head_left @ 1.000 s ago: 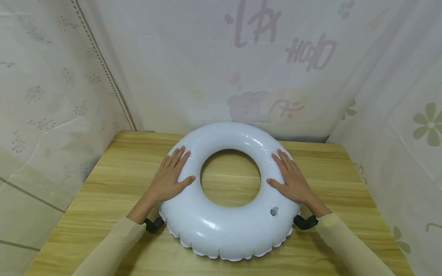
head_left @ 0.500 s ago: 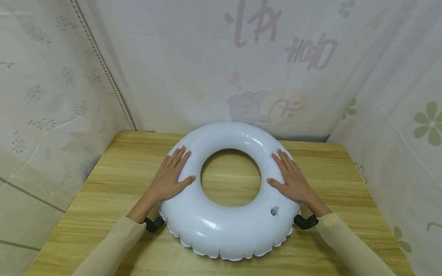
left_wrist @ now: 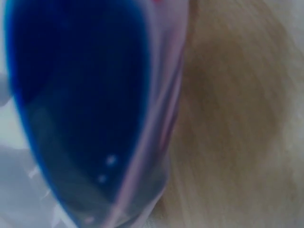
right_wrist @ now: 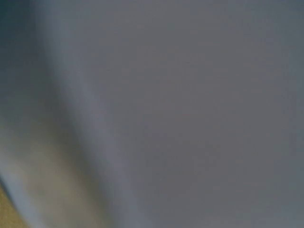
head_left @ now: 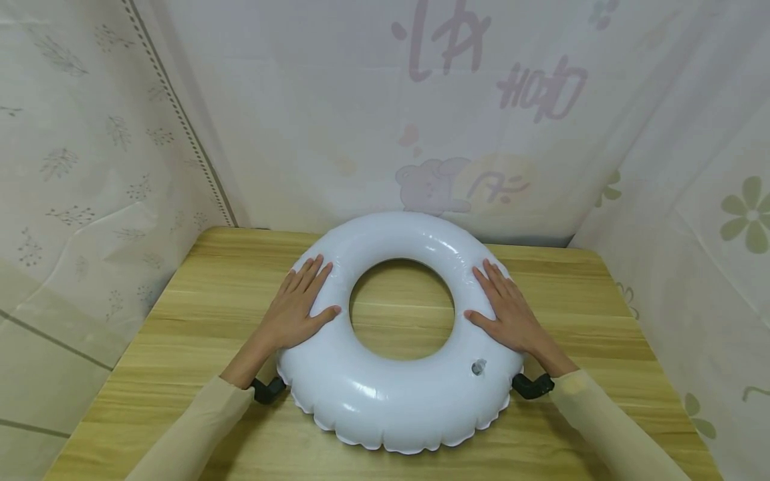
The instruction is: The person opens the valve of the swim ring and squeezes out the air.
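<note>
A white inflated swim ring (head_left: 397, 404) lies flat on the wooden table (head_left: 198, 321), its round hole showing the wood beneath. My left hand (head_left: 296, 310) rests on the ring's left side, fingers straight and spread, thumb pointing toward the hole. On the opposite side my right hand (head_left: 504, 310) lies in the same way, palm down on the ring. A clear air valve (head_left: 478, 367) sits on the ring's near right part. In the left wrist view a blurred blue patch (left_wrist: 80, 95) of the ring's underside fills the left. Blurred grey covers most of the right wrist view.
Behind the table hangs a pale printed cloth (head_left: 337, 120) with lettering and a bear. More patterned cloth (head_left: 78, 167) hangs at the left, and flowered cloth (head_left: 698, 220) at the right. Black wrist mounts (head_left: 532, 386) stick out beside the ring near both wrists.
</note>
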`<control>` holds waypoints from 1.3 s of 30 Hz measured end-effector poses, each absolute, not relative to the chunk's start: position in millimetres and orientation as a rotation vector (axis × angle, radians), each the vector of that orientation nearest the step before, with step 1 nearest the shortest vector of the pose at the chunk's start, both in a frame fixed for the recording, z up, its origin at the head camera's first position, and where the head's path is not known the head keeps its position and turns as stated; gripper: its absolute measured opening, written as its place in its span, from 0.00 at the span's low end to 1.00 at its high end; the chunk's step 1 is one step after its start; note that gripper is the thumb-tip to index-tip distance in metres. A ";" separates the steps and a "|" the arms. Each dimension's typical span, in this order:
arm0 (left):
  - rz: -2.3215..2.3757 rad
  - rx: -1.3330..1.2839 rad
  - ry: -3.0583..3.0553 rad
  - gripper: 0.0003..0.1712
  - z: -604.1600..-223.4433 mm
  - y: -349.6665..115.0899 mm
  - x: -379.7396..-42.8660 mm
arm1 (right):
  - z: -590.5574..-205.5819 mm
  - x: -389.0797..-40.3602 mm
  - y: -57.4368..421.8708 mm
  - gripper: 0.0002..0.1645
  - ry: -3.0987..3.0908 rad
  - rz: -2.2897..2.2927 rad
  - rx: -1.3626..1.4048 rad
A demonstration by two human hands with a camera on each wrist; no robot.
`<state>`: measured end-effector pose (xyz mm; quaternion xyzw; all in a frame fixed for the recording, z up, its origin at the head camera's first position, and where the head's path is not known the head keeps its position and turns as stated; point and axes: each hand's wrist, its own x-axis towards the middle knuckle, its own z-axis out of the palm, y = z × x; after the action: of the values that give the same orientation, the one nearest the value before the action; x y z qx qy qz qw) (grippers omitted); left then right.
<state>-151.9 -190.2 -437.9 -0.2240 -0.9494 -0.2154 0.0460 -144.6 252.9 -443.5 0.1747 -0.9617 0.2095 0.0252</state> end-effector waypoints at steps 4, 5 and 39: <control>-0.665 -0.692 -2.899 0.50 -437.7 -190.4 -151.0 | -444.4 -144.8 252.9 0.55 -2.987 0.641 0.543; -0.666 -0.692 -2.902 0.50 -437.5 -190.6 -150.7 | -445.0 -145.0 253.1 0.55 -2.991 0.638 0.544; -0.687 -0.707 -2.984 0.49 -437.3 -191.3 -155.9 | -445.4 -146.6 254.2 0.54 -3.054 0.648 0.531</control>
<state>-155.9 -191.3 -437.3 -0.2249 -0.9495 -0.2186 -0.0004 -146.6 254.2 -445.4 0.1677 -0.9643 0.2046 -0.0127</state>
